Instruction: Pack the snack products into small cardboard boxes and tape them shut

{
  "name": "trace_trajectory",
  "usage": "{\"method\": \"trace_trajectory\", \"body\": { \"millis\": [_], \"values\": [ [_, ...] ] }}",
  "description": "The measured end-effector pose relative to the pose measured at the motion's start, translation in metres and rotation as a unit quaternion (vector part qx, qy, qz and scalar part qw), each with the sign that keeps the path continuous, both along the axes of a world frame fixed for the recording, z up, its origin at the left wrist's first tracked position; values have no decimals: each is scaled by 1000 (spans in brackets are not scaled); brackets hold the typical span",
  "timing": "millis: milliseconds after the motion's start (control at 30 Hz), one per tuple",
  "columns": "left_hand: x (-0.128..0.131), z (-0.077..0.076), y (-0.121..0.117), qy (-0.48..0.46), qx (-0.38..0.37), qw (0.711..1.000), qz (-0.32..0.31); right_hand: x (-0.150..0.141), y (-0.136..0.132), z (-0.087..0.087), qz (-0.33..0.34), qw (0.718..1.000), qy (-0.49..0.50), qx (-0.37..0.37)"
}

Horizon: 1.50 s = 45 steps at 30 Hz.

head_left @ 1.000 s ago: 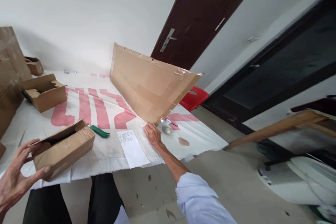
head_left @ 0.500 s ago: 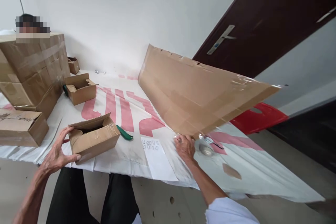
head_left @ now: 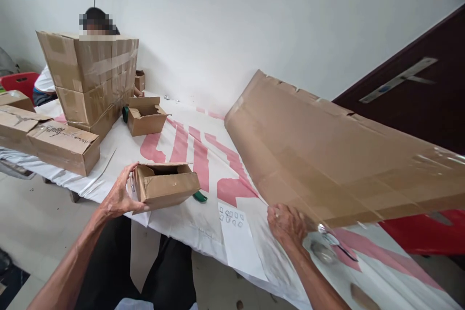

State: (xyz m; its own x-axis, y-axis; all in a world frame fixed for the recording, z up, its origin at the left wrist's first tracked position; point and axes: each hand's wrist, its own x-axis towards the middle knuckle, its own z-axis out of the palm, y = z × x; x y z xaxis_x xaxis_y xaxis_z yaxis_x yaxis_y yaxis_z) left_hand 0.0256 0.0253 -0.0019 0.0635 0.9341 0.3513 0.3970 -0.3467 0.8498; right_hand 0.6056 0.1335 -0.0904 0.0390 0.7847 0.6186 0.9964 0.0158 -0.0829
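My left hand [head_left: 121, 194] grips the left end of a small open cardboard box [head_left: 170, 188], thumb at the front and fingers behind. The box is tilted at the table's front edge, its inside dark. A green curved object [head_left: 199, 196] shows partly behind its right end. My right hand [head_left: 288, 223] is closed, fingers curled down beside the lower corner of a large leaning cardboard sheet [head_left: 308, 155]; what it holds, if anything, is hidden. To its left lies a white paper [head_left: 241, 247] with small drawn shapes. A clear round object [head_left: 324, 251] is just to its right.
Taped cartons [head_left: 96, 65] are stacked at the left, a person [head_left: 98, 22] behind them. Another open box [head_left: 147, 118] stands beside the stack. Closed boxes [head_left: 65, 140] line the left front edge. A red chair [head_left: 425, 235] is at the right, below the sheet.
My view has turned left, so the scene shifts right and more boxes show at the left. The small box in my left hand has tilted. My right hand stays by the sheet's corner.
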Motion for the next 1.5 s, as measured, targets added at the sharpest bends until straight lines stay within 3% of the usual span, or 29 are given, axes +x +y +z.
{"method": "trace_trajectory", "body": {
  "millis": [200,300,400,500,567,767,867,967,1067,1200,1333,1500],
  "values": [
    [14,-2,-1,-9,2,1000,5,-104,9,64,127,984,120,-32],
    [19,4,-4,11,5,1000,15,-174,-6,101,290,941,172,-29],
    [24,10,-6,29,10,999,21,-240,-32,134,433,886,160,-36],
    [29,12,-7,36,18,999,20,-287,-54,155,511,850,124,-32],
    [34,12,-7,36,31,999,21,-306,-63,161,520,847,103,-35],
    [40,4,-3,32,74,997,9,-328,-64,155,468,868,133,-98],
    [34,-7,-3,55,56,997,-15,-327,-59,148,454,872,146,-112],
    [30,-19,-5,40,16,999,-24,-326,-58,146,449,879,129,-100],
    [32,-23,-6,12,10,1000,-14,-329,-64,157,452,885,102,-38],
    [39,-14,-6,30,24,999,-2,-340,-78,179,487,872,-24,35],
    [47,-5,-4,53,48,997,3,-360,-82,186,493,848,-195,-15],
    [57,-5,-3,74,71,994,21,-374,-73,181,478,827,-288,-67]
  ]
}}
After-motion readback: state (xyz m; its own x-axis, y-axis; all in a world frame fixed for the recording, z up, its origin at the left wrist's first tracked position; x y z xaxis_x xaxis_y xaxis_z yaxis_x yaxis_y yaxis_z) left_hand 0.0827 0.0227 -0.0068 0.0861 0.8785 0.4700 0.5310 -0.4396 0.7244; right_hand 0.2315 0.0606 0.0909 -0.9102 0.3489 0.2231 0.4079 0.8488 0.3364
